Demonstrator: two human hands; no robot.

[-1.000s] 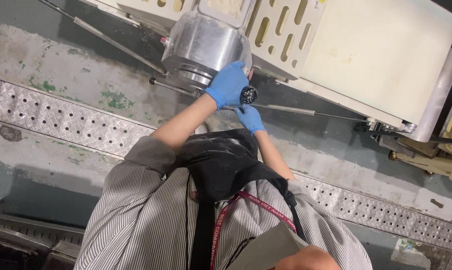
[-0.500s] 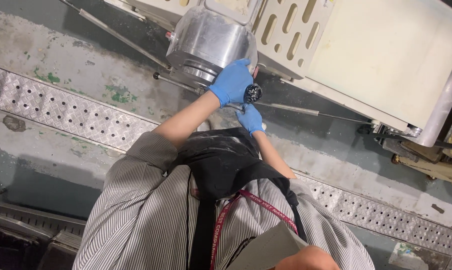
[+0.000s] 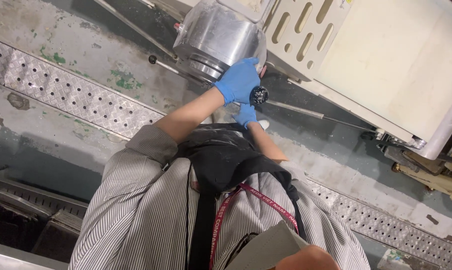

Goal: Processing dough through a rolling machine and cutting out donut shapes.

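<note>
Since the earlier frames the camera has drifted a little, so the machine sits higher and more to the left in the picture, while both gloved hands have kept their place at the round black knob; the upper hand seems to have rolled slightly around it.

Head view: the left hand (image 3: 239, 80), in a blue glove, is curled over the black knob (image 3: 259, 94) at the end of a thin metal rod (image 3: 306, 111) that runs out to the right beneath the cream-coloured machine housing (image 3: 401, 60). Its fingers are closed around the knob's upper side, and the knob's speckled face peeps out just right of the glove. The right hand (image 3: 246, 115), also gloved, sits directly below, fingers bunched together and touching or nearly touching the underside of the knob; whether it actually grips anything cannot be told. Just above the left hand stands the shiny steel drum (image 3: 218, 37) of the machine.

As a judgement, the work on the knob looks to be in mid-course: it is firmly in hand and attached to its rod, with nothing yet taken off or laid aside. A perforated floor grating (image 3: 71, 92) crosses the concrete floor (image 3: 31, 135) behind.
</note>
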